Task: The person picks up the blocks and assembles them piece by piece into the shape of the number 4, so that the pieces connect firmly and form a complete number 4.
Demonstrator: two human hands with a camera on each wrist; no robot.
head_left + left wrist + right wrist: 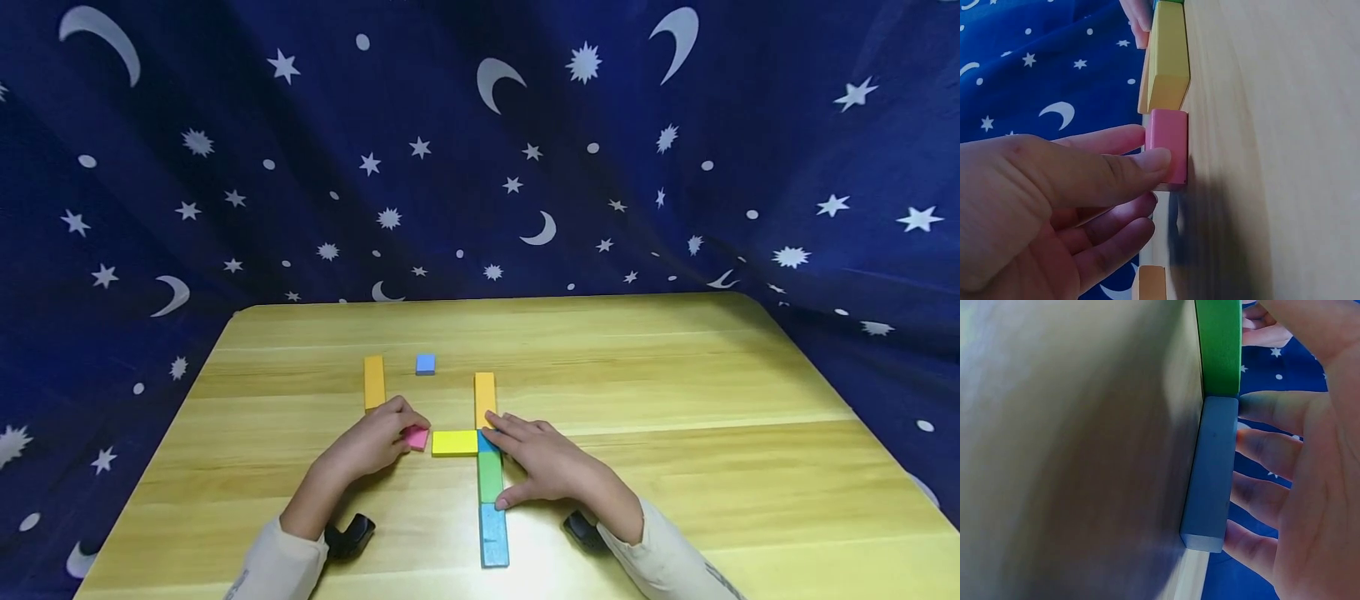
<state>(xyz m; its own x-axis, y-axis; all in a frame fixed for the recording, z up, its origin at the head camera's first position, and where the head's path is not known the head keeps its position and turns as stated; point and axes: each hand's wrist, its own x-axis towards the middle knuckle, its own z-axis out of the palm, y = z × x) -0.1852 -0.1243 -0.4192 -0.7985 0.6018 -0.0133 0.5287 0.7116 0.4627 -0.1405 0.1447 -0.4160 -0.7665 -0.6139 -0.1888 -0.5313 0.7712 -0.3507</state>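
Note:
My left hand (378,437) pinches a small pink block (1172,144) between thumb and fingers, just left of the end of a yellow block (453,443). In the left wrist view the thumb lies across the pink block's near face. My right hand (543,460) lies with its fingers extended over a small blue block (487,442) at the yellow block's right end. Its fingertips meet the side of a blue block (1212,475) in the right wrist view. The right thumb rests near where a green block (491,477) meets a light blue block (493,535).
An orange block (484,400) extends away from the small blue block toward the back. Another orange block (374,382) lies beyond the left hand, with a small light blue block (425,364) to its right. A star-patterned dark blue cloth (450,192) hangs behind the wooden table (675,375).

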